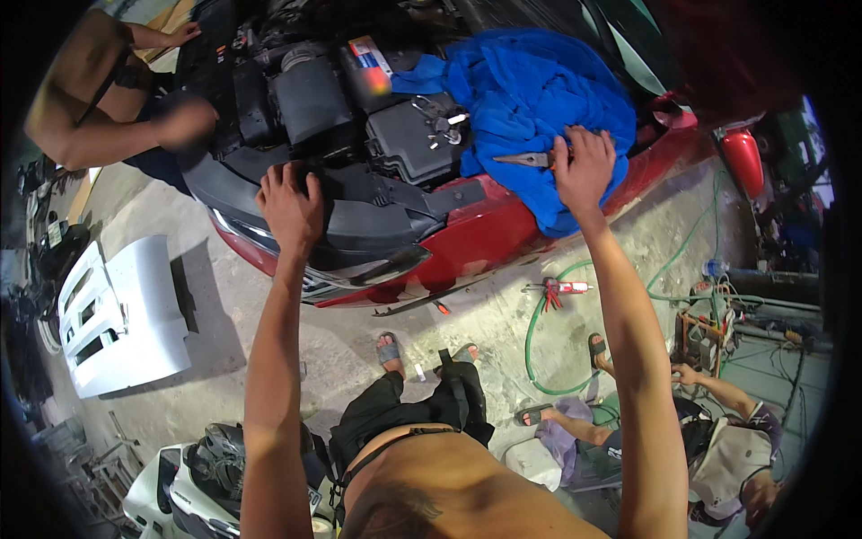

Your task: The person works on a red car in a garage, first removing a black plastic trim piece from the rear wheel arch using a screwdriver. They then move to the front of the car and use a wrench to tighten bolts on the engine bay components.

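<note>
1. One pair of pliers [523, 160] lies over the blue cloth on the car's right part, its nose pointing left.
2. One right hand [585, 168] has its fingers clamped on the pliers' handles, above the cloth.
3. One bundled blue cloth [539, 81] drapes over the red fender [480, 235].
4. One left hand [292, 208] rests on the black front trim [359, 220], its fingers slightly apart and gripping nothing.
5. Between the hands, farther in, sit one black box [409, 144] with a bunch of keys [440, 121] on it, too small to count, and one battery [368, 67] with a colourful label.
6. On the floor [476, 350] are one red applicator gun [555, 289], near right; one green hose [532, 350] beside it; and one white panel [135, 314], left.
7. Two other people show: one far left [99, 99], one near right [718, 440].
8. One motorbike [193, 485] stands near left.
</note>
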`<control>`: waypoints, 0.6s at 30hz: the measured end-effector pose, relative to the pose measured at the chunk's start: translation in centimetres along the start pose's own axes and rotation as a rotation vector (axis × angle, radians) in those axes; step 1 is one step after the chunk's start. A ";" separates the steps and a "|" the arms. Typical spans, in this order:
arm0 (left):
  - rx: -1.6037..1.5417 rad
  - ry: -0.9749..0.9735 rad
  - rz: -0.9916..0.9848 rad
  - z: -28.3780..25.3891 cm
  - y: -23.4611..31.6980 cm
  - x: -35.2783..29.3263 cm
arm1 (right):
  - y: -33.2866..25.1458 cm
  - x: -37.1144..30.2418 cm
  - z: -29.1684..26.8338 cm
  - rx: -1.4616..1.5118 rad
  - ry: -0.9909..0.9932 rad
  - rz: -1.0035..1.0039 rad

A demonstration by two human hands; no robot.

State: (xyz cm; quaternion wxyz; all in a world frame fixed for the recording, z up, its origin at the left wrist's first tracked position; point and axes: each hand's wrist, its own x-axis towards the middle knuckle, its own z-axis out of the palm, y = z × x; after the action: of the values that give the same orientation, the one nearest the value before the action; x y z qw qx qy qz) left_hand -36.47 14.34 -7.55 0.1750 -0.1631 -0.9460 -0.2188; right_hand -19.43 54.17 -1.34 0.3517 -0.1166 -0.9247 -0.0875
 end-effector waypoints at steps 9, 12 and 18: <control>0.008 0.000 0.026 0.6 -0.1 -0.1 | 2.7 3.9 -0.7 0.006 -0.300 -0.368; 0.006 0.022 0.040 0.8 -0.2 -0.3 | 2.9 4.4 -0.7 -0.031 -0.315 -0.440; 0.022 0.014 0.032 1.0 -0.6 -0.4 | -1.4 2.6 -0.7 0.136 -0.117 -0.168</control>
State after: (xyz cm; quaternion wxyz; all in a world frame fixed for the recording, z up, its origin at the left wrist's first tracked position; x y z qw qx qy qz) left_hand -36.60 14.21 -8.76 0.1869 -0.1747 -0.9444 -0.2065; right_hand -21.22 53.03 0.80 0.2956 -0.0197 -0.9540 -0.0468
